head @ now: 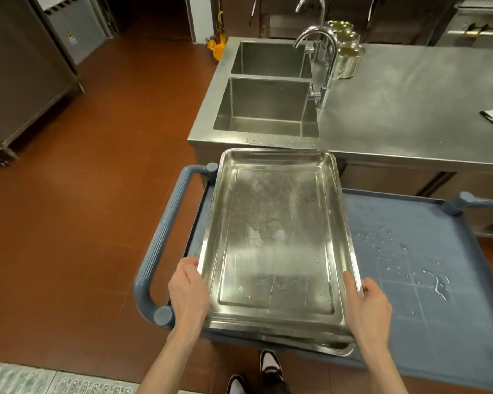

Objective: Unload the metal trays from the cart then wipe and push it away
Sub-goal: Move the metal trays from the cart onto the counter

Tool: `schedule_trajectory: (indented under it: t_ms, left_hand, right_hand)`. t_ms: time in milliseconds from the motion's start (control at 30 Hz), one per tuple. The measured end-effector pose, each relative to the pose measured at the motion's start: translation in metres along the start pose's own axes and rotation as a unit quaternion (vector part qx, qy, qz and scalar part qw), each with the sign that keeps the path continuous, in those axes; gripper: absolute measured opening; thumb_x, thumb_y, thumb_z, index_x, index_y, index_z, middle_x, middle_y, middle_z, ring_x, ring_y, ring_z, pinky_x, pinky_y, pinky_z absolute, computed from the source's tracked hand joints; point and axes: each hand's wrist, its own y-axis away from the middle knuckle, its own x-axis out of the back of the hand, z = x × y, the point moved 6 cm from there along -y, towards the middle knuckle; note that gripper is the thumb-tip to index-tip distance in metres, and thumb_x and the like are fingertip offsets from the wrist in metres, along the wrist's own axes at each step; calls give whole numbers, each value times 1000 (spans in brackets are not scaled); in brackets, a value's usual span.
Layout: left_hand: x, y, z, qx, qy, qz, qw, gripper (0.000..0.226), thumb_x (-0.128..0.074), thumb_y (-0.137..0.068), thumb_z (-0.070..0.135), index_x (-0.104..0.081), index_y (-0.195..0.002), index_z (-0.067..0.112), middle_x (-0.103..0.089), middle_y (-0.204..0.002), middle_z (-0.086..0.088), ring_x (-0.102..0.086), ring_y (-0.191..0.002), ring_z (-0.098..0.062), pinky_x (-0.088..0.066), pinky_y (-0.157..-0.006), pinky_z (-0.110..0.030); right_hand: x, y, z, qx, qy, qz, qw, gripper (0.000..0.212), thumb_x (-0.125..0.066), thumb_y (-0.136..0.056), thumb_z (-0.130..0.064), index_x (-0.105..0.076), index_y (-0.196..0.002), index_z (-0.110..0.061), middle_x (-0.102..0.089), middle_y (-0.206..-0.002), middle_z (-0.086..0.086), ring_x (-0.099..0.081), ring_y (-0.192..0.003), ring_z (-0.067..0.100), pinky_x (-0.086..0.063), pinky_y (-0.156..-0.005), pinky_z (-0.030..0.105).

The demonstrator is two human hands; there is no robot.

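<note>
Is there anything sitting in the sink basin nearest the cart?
No, the near sink basin shows only bare metal, while both hands grip the metal tray over the cart.

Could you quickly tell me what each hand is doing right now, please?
Left hand: grips the left rim of the top metal tray.
Right hand: grips the same tray's right rim.

The top tray [276,237] hides all but a rim of the lower tray [336,348].
</note>
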Motion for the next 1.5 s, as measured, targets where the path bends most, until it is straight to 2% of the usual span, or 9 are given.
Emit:
schedule_trajectory:
  t_ms: [167,400,533,733,967,1167,1300,1400,1500]
  left_hand:
    - [4,-2,10,-11,22,24,999,43,-41,-112,30,-47,-75,11,-48,-68,-7,-41,-63,-15,-36,-62,-33]
    - [9,-2,22,17,33,70,997,49,-47,-110,41,-56,-81,2,-57,-70,-13,-49,-65,-18,-41,-64,-35]
    - [27,7,37,20,36,105,994,46,-48,-110,36,-46,-72,12,-46,-65,-1,-40,-61,-16,-36,-62,-38]
    - [68,22,28,32,45,183,982,42,-49,-110,36,-55,-80,6,-50,-67,-3,-41,-61,-17,-37,-61,-38]
    - [122,47,-4,66,58,278,957,30,-48,-111,39,-63,-96,17,-62,-78,-10,-47,-62,-17,-41,-56,-33]
    - [179,91,-28,89,60,360,927,33,-49,-111,32,-59,-85,14,-53,-69,-4,-45,-61,-19,-38,-58,-34]
    - [214,125,-45,108,69,412,902,27,-50,-111,28,-62,-91,14,-56,-71,-6,-48,-62,-17,-38,-56,-28]
    - [245,154,-67,126,71,457,878,25,-53,-110,22,-64,-91,10,-58,-70,-6,-49,-62,-15,-41,-54,-16]
    - [276,187,-95,148,79,494,853,19,-56,-107,20,-66,-93,12,-65,-75,-3,-56,-67,-15,-44,-63,-27]
  right_hand:
    - [-2,-15,-23,18,-8,-33,999,48,-60,-102,-34,-33,-71,-10,-29,-66,7,-26,-63,23,-25,-57,39]
    - [-6,-43,-61,59,-23,-89,994,51,-65,-100,-36,-31,-70,-14,-27,-66,6,-24,-63,22,-24,-57,39]
    - [-18,-51,-80,88,-41,-130,987,51,-67,-99,-35,-33,-68,-14,-29,-64,5,-25,-60,20,-25,-56,37]
    - [-47,-47,-115,137,-59,-197,969,52,-68,-100,-32,-32,-66,-15,-28,-64,3,-25,-61,19,-24,-57,37]
    - [-87,-9,-158,198,-73,-289,934,52,-58,-104,-40,-35,-63,-17,-33,-58,-3,-28,-49,8,-26,-50,26]
    - [-129,44,-180,265,-60,-334,903,53,-51,-108,-36,-38,-61,-15,-38,-57,2,-35,-47,7,-32,-50,20]
    - [-154,87,-188,304,-41,-370,877,53,-51,-108,-36,-40,-62,-14,-42,-58,2,-36,-55,16,-31,-52,23]
    - [-173,125,-187,326,-18,-391,860,55,-50,-108,-40,-38,-63,-12,-43,-57,4,-37,-58,21,-32,-58,39]
    - [-187,171,-184,345,2,-420,839,56,-48,-108,-42,-36,-63,-12,-42,-57,5,-37,-60,24,-33,-60,41]
